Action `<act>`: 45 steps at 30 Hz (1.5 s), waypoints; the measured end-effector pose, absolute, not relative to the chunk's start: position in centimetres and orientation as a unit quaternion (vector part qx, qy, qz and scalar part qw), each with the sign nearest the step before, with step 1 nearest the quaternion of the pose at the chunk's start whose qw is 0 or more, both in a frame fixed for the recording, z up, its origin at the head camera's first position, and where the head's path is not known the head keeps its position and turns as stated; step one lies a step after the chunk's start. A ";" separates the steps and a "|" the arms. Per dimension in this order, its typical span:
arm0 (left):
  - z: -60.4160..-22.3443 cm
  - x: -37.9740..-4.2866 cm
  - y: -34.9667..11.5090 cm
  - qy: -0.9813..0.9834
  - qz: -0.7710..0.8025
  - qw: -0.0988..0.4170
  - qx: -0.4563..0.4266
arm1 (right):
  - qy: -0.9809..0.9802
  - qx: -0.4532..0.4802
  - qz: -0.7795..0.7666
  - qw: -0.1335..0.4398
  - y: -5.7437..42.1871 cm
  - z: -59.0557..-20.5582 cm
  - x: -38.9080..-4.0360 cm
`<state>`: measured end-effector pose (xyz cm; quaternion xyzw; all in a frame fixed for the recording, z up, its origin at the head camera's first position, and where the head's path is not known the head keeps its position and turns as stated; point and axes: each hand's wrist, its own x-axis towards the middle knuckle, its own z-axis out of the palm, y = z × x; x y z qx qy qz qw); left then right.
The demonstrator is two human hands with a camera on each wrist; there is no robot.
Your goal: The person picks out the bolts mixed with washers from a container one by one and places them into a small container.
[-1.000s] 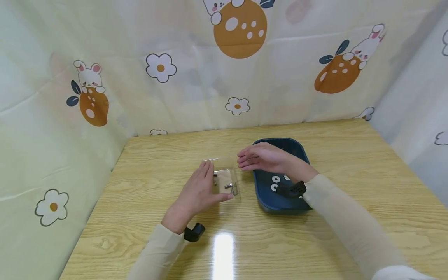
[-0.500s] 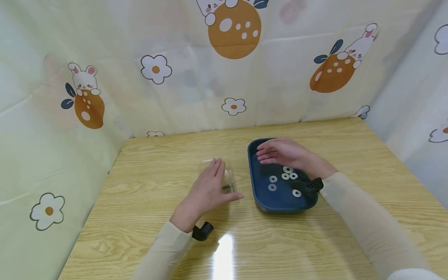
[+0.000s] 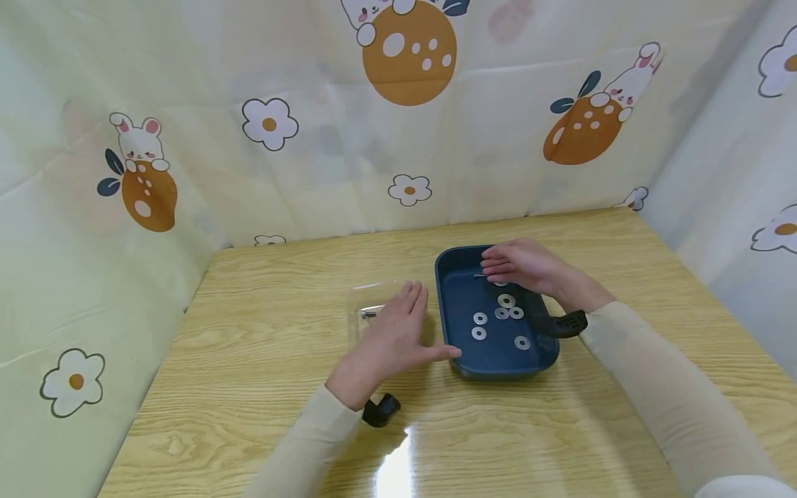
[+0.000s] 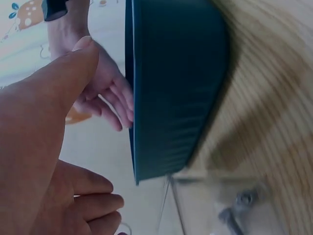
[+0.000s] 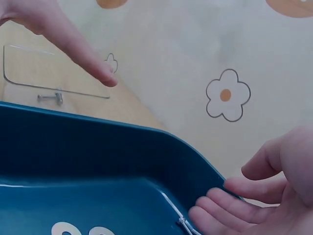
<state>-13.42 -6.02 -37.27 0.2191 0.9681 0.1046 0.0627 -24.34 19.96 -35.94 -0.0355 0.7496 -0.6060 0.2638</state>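
Note:
My left hand (image 3: 395, 339) hovers over the right part of a clear plastic box (image 3: 353, 304), its fingers straight and thumb stretched toward the dark blue tray (image 3: 498, 360). Inside the clear box lie bolts (image 3: 368, 315), partly hidden by that hand. The right hand (image 3: 526, 266) is above the tray's far right part, fingers loosely bent and holding nothing visible. Several flat washers (image 3: 507, 301) are spread on the tray floor. Just by the right fingertips, a bolt (image 5: 185, 223) lies in the tray in the right wrist view.
The wooden table (image 3: 261, 373) carries both containers, the clear box left of the tray. A patterned cloth (image 3: 311, 180) hangs behind the table and along its sides. Each wrist wears a black camera mount (image 3: 381, 410).
My left hand has moved right across the clear box toward the tray, uncovering a bolt at the box's left. The right hand has moved right, from the tray's left rim to its far right.

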 end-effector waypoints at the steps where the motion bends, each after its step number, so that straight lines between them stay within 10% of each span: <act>1: -37.3 -13.4 -5.8 0.968 0.101 0.063 0.223 | 0.749 -0.032 -0.607 0.263 20.0 -36.0 -24.4; 45: -38.1 -13.3 -4.2 0.962 0.073 0.079 0.251 | 0.734 0.005 -0.620 0.278 17.9 -38.4 -25.4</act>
